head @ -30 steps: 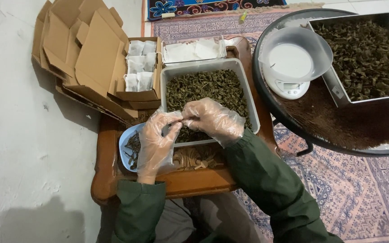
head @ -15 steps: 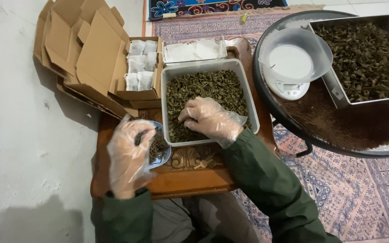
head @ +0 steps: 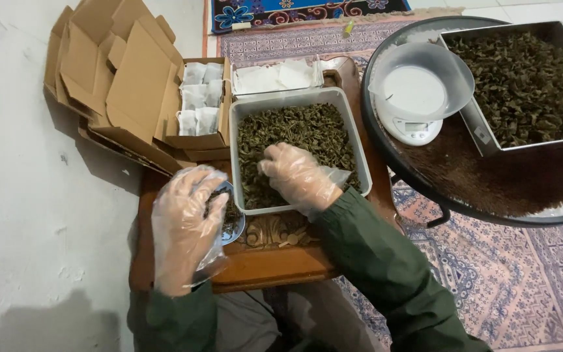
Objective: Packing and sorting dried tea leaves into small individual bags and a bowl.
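Here the right hand (head: 298,176) digs inside the grey tray's (head: 354,133) rim.

Low carved wooden tabletop (head: 275,264), bearing a grey tray of dried leaves (head: 298,153), a small blue dish (head: 232,221), a cardboard box of sachets (head: 200,104).
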